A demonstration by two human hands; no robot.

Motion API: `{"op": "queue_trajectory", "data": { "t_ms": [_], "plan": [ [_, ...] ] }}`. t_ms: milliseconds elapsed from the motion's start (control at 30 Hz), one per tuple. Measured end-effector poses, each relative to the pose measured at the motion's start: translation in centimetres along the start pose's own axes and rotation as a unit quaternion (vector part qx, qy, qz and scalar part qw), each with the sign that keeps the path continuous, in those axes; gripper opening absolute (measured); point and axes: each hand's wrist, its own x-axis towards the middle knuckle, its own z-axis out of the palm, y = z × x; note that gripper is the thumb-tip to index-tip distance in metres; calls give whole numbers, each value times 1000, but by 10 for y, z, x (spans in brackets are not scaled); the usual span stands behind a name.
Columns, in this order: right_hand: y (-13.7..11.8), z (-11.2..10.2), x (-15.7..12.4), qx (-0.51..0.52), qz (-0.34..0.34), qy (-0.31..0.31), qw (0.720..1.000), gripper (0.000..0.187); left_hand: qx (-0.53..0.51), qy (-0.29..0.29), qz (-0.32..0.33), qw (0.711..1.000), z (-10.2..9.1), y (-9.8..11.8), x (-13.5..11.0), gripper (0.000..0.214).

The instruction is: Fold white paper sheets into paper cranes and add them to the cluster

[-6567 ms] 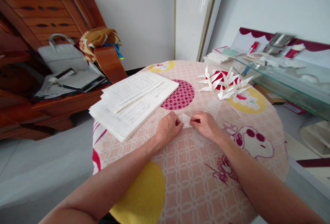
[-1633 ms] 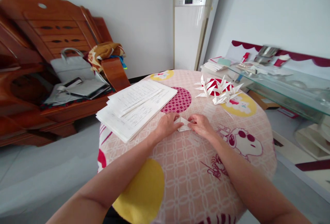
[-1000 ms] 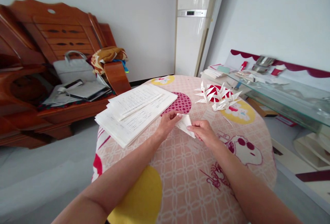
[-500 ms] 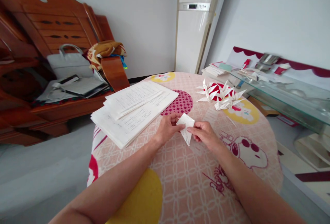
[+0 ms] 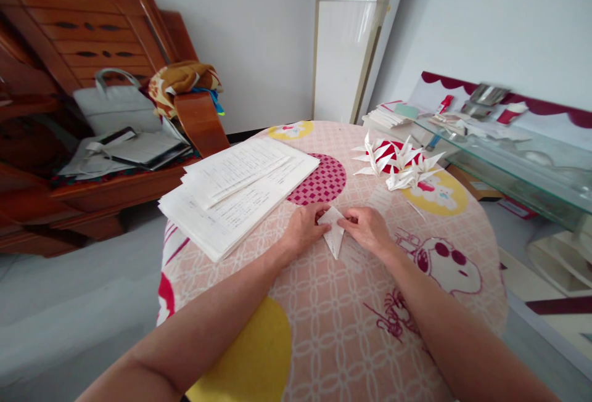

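Head view: a carved wooden bench (image 5: 83, 26) fills the upper left of the frame, with a grey bag (image 5: 115, 106) and loose papers on its seat. A round counter (image 5: 324, 328) under a pink cloth with yellow and red spots takes up the lower middle. A tall white appliance (image 5: 345, 50) stands against the wall at top centre. A glass shelf (image 5: 522, 161) carrying small items runs along the right edge.

On the left part of the counter lies a stack of printed sheets (image 5: 235, 192), fanned slightly. Toward the upper right of the counter sits a cluster of white paper cranes (image 5: 400, 161), well apart from the hands.

Both forearms come in from the bottom corners and meet at the centre of the frame. The left hand (image 5: 303, 229) pinches the upper left corner of a folded paper (image 5: 333, 235). The right hand (image 5: 365, 229) grips its upper right edge with the fingertips. That small white piece sits between the two hands, just right of the stack, its narrow point aimed toward the bottom of the frame and low against the cloth.
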Motion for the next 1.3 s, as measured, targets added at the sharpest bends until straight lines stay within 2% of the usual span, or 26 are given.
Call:
{"op": "queue_trajectory", "data": {
  "t_ms": [100, 233, 533, 833, 1000, 1300],
  "plan": [
    [1, -2, 3, -33, -7, -9, 999, 19, 62, 1, 28, 998, -3, 1, 0, 36],
    [3, -1, 5, -16, -4, -14, 1000, 9, 99, 14, 47, 994, -4, -2, 2, 33],
    [3, 3, 6, -11, -7, -9, 1000, 7, 105, 10, 13, 994, -4, -2, 9, 24],
    [6, 4, 4, -24, -30, 4, 999, 6, 159, 0, 66, 985, -5, -2, 5, 7],
    [6, 3, 1, -54, -58, 7, 997, 11, 247, -17, 124, 961, -3, -2, 0, 6],
    [3, 8, -4, -153, -98, 4, 983, 22, 421, -38, 177, 889, 3, 1, -7, 18]
  ]
}}
